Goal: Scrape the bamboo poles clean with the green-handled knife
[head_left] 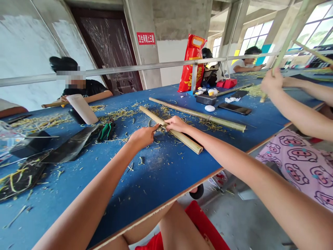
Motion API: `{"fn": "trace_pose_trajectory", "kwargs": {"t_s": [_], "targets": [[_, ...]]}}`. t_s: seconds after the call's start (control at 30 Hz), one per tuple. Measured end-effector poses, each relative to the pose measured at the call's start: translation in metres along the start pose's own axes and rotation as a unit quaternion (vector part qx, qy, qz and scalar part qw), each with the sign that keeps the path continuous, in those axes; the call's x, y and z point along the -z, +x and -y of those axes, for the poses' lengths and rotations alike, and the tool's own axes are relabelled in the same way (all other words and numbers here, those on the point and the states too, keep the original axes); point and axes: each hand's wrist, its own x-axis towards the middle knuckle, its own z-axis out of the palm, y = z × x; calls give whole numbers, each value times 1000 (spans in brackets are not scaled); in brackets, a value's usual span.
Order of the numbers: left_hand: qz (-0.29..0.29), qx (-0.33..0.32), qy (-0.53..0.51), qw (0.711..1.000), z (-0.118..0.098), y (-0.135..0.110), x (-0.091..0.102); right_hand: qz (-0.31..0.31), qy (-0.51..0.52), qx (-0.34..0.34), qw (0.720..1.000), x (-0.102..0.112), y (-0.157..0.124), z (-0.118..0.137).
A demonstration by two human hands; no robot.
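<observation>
A thick split bamboo length (pixel 186 138) lies slanted on the blue tabletop (pixel 153 166). My right hand (pixel 177 124) rests over its middle, with fingers curled across it. My left hand (pixel 142 136) is just left of it, and its outstretched index finger touches the bamboo. Behind lies a longer bamboo stick (pixel 205 116), apart from both hands. Pale bamboo shavings (pixel 119 113) are scattered around. At the upper right, a co-worker's hand (pixel 272 81) grips a tall green bamboo pole (pixel 291 41).
Green-handled pliers (pixel 106 130) and black sheets (pixel 70 146) lie left. A phone (pixel 235 108) and red bag (pixel 191 66) stand beyond. A metal rail (pixel 104 69) spans the table. Co-workers (pixel 83 86) sit opposite. A pink patterned cloth (pixel 296 163) lies right of my lap.
</observation>
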Motion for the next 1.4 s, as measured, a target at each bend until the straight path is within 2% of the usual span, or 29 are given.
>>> {"fn": "trace_pose_trajectory", "kwargs": {"t_s": [0.3,0.5,0.8,0.9,1.1,1.3,1.4], "targets": [[14,1,5,1000,-4,-1,0,0,9,-9,1000,-1,1,-1],[-9,1,35,999,-11,-6,0,6,24,-9,1000,0,1,-2],[-2,34,19,999,-16,-11,3,-2,31,-31,999,-3,-2,0],[0,43,-11,999,-13,-8,3,-3,27,-33,999,-2,-1,0],[5,18,-124,992,-1,2,4,4,11,-24,1000,1,-2,3],[92,29,-291,952,15,9,0,3,-1,-17,1000,2,-3,6],[98,27,-313,944,17,9,0,4,-1,-20,1000,1,-2,5]]}}
